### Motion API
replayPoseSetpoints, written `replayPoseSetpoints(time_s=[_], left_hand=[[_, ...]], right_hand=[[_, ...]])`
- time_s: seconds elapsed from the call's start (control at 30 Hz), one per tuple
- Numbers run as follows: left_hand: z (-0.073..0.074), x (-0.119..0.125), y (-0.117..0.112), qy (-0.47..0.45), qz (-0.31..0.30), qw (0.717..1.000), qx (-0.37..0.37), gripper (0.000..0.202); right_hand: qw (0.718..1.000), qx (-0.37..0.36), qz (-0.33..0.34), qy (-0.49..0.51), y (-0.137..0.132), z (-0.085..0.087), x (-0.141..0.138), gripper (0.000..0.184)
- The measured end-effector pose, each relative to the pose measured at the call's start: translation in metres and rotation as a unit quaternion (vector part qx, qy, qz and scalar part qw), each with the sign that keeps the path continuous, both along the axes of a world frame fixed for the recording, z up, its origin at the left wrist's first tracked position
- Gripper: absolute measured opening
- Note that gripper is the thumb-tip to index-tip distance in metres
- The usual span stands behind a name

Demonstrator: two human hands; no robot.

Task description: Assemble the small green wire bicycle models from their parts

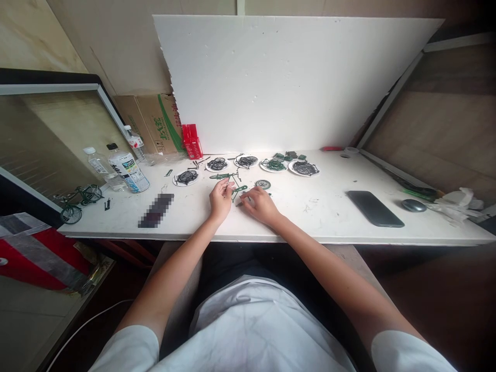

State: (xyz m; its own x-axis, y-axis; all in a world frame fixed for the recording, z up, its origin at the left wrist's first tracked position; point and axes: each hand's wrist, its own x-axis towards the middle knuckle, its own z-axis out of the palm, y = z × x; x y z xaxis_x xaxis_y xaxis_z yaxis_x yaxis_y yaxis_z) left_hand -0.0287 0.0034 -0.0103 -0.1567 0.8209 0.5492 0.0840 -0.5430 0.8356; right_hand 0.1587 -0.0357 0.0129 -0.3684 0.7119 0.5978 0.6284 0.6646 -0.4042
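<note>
A small green model bicycle frame [239, 189] is between my two hands above the white table. My left hand [220, 200] is closed, its thumb and fingertips pinching the front part of the frame. Low over the table at the other side, my right hand [262, 205] has its fingers curled together close to the frame's rear. Whatever its fingertips hold is too small to make out. Just beyond the right hand lies a loose spoked wheel [263, 184]. Another green part [219, 176] rests beyond the left hand.
Several white plates of small black and green parts, including one plate [175, 182], line the back. A finished-looking model bicycle [82, 201] and bottles [128, 168] stand left. A dark phone [375, 208] and mouse [414, 205] lie right. A white board [290, 82] leans behind.
</note>
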Motion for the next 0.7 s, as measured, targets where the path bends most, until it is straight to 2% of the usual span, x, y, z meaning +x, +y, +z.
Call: replayPoseSetpoints(time_s=[0.17, 0.33, 0.4, 0.5, 0.6, 0.7], left_hand=[[0.005, 0.003, -0.006, 0.002, -0.016, 1.000, 0.007, 0.039], [0.012, 0.005, -0.013, 0.003, -0.062, 0.998, 0.000, 0.049], [0.011, 0.005, -0.013, 0.000, -0.073, 0.997, 0.002, 0.048], [0.008, 0.006, -0.010, 0.007, -0.072, 0.997, 0.005, 0.033], [0.005, 0.007, -0.008, 0.015, -0.072, 0.997, -0.010, 0.030], [0.005, 0.009, -0.009, -0.001, -0.076, 0.997, -0.031, 0.037]], right_hand=[[0.991, -0.044, -0.026, 0.121, 0.005, -0.001, 0.005, 0.007], [0.963, -0.100, -0.022, 0.249, 0.017, -0.008, 0.010, 0.026], [0.960, -0.099, -0.016, 0.263, 0.021, -0.011, 0.011, 0.036], [0.958, -0.093, 0.006, 0.272, 0.025, -0.015, 0.011, 0.046], [0.956, -0.107, 0.022, 0.274, 0.026, -0.017, 0.009, 0.044], [0.959, -0.098, 0.002, 0.265, 0.027, -0.017, 0.009, 0.041]])
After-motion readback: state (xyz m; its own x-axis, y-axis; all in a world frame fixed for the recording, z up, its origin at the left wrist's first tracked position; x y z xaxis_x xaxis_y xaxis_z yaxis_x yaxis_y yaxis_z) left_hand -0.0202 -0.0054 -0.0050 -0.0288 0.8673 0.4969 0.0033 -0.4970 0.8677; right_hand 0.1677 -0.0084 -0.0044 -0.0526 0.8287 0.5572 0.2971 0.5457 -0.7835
